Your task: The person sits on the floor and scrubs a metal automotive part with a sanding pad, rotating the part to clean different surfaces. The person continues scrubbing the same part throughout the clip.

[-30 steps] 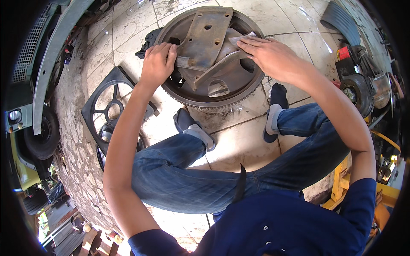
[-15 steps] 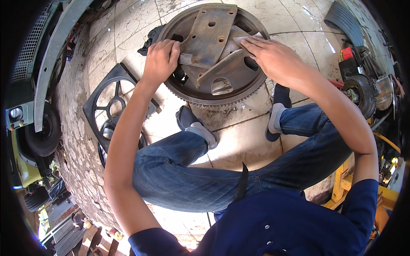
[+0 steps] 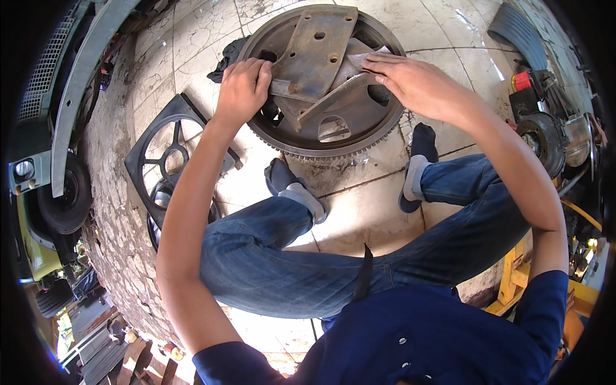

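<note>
A large dark flywheel [image 3: 301, 144] with a toothed rim lies flat on the tiles ahead of me. On top of it rests a rusty metal bracket [image 3: 317, 42], a plate with bolt holes and a raised flange. My left hand [image 3: 245, 90] is closed round the bracket's left end, fingers curled and partly hidden. Across from it, my right hand [image 3: 420, 80] grips the bracket's right side, its fingers laid along a pale worn metal edge and the thumb lower down. Its fingertips partly cover that edge.
A black fan shroud [image 3: 144, 138] lies on the left, beside my forearm. A dark cloth [image 3: 226, 61] sits against the flywheel's left rim. On the right are a wheel hub [image 3: 542, 144] and a yellow frame [image 3: 510, 279]. A vehicle front [image 3: 38, 96] stands far left.
My right hand has shifted slightly upward along the bracket's right side, and its fingers lie closer together. My left hand and the flywheel look almost unmoved.
</note>
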`<control>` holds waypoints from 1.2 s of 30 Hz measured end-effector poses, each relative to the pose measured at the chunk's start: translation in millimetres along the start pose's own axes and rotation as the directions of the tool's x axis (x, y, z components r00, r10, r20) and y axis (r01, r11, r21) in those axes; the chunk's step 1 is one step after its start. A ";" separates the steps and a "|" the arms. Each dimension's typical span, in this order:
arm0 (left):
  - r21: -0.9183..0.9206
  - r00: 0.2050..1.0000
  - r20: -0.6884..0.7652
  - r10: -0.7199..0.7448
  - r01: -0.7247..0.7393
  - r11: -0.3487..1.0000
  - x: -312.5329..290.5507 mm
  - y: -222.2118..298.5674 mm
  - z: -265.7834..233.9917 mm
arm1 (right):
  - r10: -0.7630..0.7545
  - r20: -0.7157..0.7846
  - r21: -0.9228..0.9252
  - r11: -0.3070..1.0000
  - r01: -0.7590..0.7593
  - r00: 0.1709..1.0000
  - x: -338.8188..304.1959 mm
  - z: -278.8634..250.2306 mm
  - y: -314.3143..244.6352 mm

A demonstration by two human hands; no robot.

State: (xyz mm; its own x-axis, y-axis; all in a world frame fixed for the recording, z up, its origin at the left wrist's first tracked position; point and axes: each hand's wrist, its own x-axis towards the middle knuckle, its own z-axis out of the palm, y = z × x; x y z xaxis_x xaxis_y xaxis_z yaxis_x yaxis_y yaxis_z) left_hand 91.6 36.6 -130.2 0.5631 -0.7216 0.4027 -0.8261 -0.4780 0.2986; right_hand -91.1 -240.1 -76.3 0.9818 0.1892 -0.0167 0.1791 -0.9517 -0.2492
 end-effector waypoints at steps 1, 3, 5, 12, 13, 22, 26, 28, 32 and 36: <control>-0.006 1.000 -0.008 0.006 -0.006 1.000 1.3 0.6 0.0 | -0.013 -0.007 -0.012 1.000 0.013 1.000 0.2 -0.1 2.7; -0.013 1.000 -0.016 0.009 -0.010 1.000 1.0 1.0 0.6 | -0.003 -0.041 -0.071 0.997 0.000 0.999 -7.5 1.7 -4.1; -0.006 1.000 -0.016 0.017 -0.017 1.000 0.5 -0.8 0.7 | 0.013 -0.017 -0.079 0.997 -0.014 1.000 -5.6 0.3 -7.2; -0.005 1.000 -0.018 0.018 -0.018 1.000 0.0 1.1 0.6 | -0.027 -0.016 -0.233 0.972 0.023 1.000 -9.2 1.7 -5.9; -0.002 0.999 -0.024 0.022 -0.022 1.000 -1.3 0.1 0.5 | -0.043 -0.005 -0.215 0.976 0.041 0.999 -11.0 -0.1 -8.0; -0.008 1.000 -0.017 0.013 -0.013 1.000 -1.8 -0.1 0.0 | -0.063 0.009 -0.369 0.927 0.062 0.998 -8.2 1.4 -3.4; -0.005 1.000 -0.010 0.025 -0.026 1.000 3.5 2.0 0.0 | -0.019 -0.030 -0.294 0.956 0.009 0.999 -3.7 5.1 10.0; 0.000 1.000 -0.010 0.021 -0.021 1.000 0.9 0.0 -0.7 | -0.021 0.007 -0.353 0.935 0.022 1.000 -5.5 5.3 -2.0; 0.005 0.999 -0.027 0.027 -0.027 1.000 -3.0 -1.0 -0.8 | -0.047 0.013 -0.263 0.964 0.049 0.999 -8.6 -3.6 -7.5; 0.008 1.000 0.012 0.012 -0.012 1.000 2.4 -0.6 0.0 | -0.061 -0.032 -0.323 0.945 0.047 0.998 -4.4 5.6 7.9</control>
State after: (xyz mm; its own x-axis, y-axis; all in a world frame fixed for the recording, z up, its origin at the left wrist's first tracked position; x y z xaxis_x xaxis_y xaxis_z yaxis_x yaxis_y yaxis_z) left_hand 93.4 35.2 -129.4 0.5532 -0.7332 0.3955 -0.8327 -0.4737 0.2866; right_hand -94.3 -247.1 -83.6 0.9706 0.2389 0.0292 0.2362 -0.9687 0.0763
